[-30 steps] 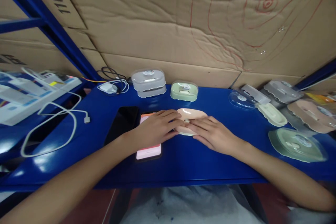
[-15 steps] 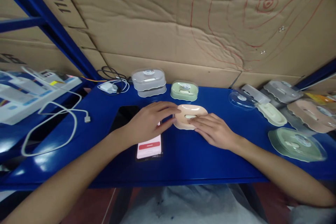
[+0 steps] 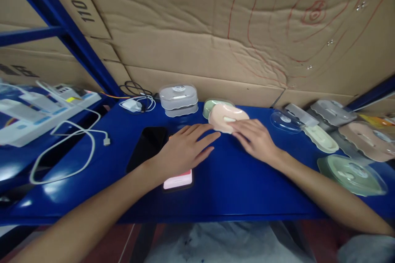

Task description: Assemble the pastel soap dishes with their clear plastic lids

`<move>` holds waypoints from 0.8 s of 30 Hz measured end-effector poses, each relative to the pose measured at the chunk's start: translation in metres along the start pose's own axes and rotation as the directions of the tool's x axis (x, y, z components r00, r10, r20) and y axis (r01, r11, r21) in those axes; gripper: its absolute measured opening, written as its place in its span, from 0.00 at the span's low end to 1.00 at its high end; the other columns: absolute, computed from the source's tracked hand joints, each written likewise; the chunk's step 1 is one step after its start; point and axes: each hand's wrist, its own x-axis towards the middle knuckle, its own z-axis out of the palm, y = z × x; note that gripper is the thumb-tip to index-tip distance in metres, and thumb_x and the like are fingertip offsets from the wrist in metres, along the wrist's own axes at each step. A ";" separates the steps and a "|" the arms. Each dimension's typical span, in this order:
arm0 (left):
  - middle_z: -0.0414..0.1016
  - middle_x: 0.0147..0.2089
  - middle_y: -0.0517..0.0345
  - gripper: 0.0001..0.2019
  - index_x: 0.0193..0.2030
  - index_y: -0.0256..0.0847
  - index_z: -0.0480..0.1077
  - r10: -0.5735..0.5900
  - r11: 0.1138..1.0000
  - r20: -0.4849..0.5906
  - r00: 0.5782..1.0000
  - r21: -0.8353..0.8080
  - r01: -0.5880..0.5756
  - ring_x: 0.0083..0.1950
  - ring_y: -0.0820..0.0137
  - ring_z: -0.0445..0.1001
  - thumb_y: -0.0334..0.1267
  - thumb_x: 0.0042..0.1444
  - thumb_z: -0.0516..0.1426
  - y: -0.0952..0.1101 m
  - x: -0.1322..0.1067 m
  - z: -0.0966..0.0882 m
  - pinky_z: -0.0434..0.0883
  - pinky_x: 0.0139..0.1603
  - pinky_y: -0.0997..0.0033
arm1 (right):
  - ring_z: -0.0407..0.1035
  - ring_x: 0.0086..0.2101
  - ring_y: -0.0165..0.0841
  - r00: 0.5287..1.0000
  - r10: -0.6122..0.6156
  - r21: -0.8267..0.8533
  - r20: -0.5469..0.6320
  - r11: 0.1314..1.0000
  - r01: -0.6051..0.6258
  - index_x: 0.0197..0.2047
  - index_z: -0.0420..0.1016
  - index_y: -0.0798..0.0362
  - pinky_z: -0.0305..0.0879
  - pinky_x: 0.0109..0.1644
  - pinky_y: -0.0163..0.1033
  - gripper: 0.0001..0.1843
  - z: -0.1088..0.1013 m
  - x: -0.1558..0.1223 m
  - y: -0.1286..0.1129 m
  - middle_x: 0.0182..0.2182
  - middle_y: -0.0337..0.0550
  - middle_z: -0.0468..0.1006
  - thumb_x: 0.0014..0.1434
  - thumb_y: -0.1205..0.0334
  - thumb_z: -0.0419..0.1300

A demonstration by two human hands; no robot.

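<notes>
A pale pink soap box (image 3: 220, 117) with a small white oblong piece at its middle is tilted up off the table, partly in front of a green soap box (image 3: 210, 107). My right hand (image 3: 254, 137) grips its lower right edge, thumb below and fingers on top. Just left of it, my left hand (image 3: 188, 148) has its fingers spread and holds nothing; whether a fingertip still touches the rim, I cannot tell. Under the left hand lies a phone with a lit screen (image 3: 178, 181), largely covered. A dark phone (image 3: 147, 141) lies beside it.
Grey soap boxes (image 3: 179, 100) stand stacked at the back. On the right lie a clear lid (image 3: 285, 121), a cream tray (image 3: 322, 137), a pink box (image 3: 367, 139) and a green box (image 3: 352, 174). A power strip (image 3: 52, 111) and white cable (image 3: 92, 148) are left.
The pink soap box has risen and moved back, tilting and now overlapping the green one. My right hand went with it; my left hand has let go and its fingers have opened.
</notes>
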 end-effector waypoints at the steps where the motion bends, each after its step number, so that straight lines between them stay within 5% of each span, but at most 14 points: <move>1: 0.77 0.62 0.42 0.15 0.63 0.38 0.71 -0.004 1.000 0.016 1.000 -0.011 0.004 0.60 0.52 0.79 0.37 0.73 0.58 0.000 -0.001 0.001 0.79 0.56 0.51 | 0.79 0.56 0.42 0.999 -0.020 0.027 0.027 0.999 0.019 0.68 0.74 0.46 0.74 0.58 0.51 0.21 0.000 -0.007 -0.008 0.58 0.47 0.84 0.75 0.64 0.58; 6: 0.76 0.64 0.45 0.14 0.62 0.41 0.73 0.055 0.992 0.122 0.991 -0.120 -0.040 0.65 0.52 0.76 0.36 0.72 0.58 0.003 -0.004 0.007 0.77 0.61 0.50 | 0.77 0.59 0.41 0.988 -0.036 0.114 0.149 0.993 0.019 0.72 0.70 0.45 0.72 0.60 0.50 0.24 -0.002 -0.038 -0.034 0.59 0.45 0.83 0.76 0.65 0.57; 11: 0.78 0.64 0.48 0.14 0.61 0.42 0.73 0.101 0.969 0.221 0.970 -0.245 -0.046 0.65 0.56 0.77 0.37 0.71 0.61 0.004 -0.007 0.015 0.77 0.64 0.52 | 0.75 0.60 0.38 0.955 -0.082 0.220 0.285 0.975 0.018 0.68 0.74 0.44 0.71 0.64 0.49 0.19 -0.014 -0.036 -0.010 0.61 0.43 0.82 0.78 0.58 0.56; 14: 0.79 0.64 0.50 0.13 0.61 0.42 0.73 0.115 0.962 0.218 0.969 -0.267 -0.054 0.66 0.56 0.76 0.37 0.72 0.60 0.003 -0.008 0.016 0.75 0.67 0.52 | 0.75 0.60 0.41 0.953 0.150 -0.009 0.262 0.988 -0.153 0.67 0.75 0.46 0.70 0.65 0.50 0.21 -0.029 -0.037 0.028 0.61 0.47 0.81 0.78 0.53 0.52; 16: 0.79 0.63 0.50 0.13 0.61 0.43 0.73 0.120 0.962 0.219 0.968 -0.267 -0.059 0.66 0.57 0.76 0.37 0.72 0.60 0.003 -0.008 0.015 0.75 0.66 0.52 | 0.73 0.61 0.49 0.927 0.337 -0.219 0.162 0.929 -0.300 0.68 0.75 0.52 0.68 0.67 0.59 0.24 -0.039 -0.045 0.058 0.61 0.56 0.80 0.78 0.52 0.50; 18: 0.79 0.62 0.50 0.12 0.60 0.43 0.74 0.122 0.965 0.214 0.969 -0.253 -0.066 0.65 0.56 0.77 0.36 0.71 0.60 0.003 -0.008 0.014 0.76 0.64 0.52 | 0.70 0.63 0.60 0.877 0.478 -0.358 0.055 0.829 -0.430 0.69 0.72 0.57 0.64 0.65 0.71 0.27 -0.046 -0.056 0.086 0.64 0.65 0.76 0.76 0.53 0.50; 21: 0.80 0.61 0.49 0.12 0.59 0.42 0.74 0.137 0.970 0.200 0.970 -0.224 -0.091 0.64 0.55 0.77 0.35 0.71 0.60 0.004 -0.009 0.012 0.77 0.61 0.53 | 0.67 0.62 0.66 0.767 0.641 -0.504 -0.043 0.648 -0.570 0.70 0.70 0.61 0.64 0.61 0.75 0.30 -0.049 -0.071 0.113 0.64 0.70 0.73 0.72 0.54 0.50; 24: 0.80 0.61 0.48 0.12 0.59 0.42 0.74 0.153 0.974 0.194 0.969 -0.195 -0.114 0.64 0.54 0.77 0.35 0.71 0.59 0.004 -0.009 0.013 0.77 0.60 0.54 | 0.68 0.60 0.68 0.730 0.683 -0.525 -0.007 0.619 -0.584 0.70 0.69 0.63 0.63 0.59 0.76 0.32 -0.046 -0.074 0.121 0.61 0.72 0.75 0.70 0.53 0.52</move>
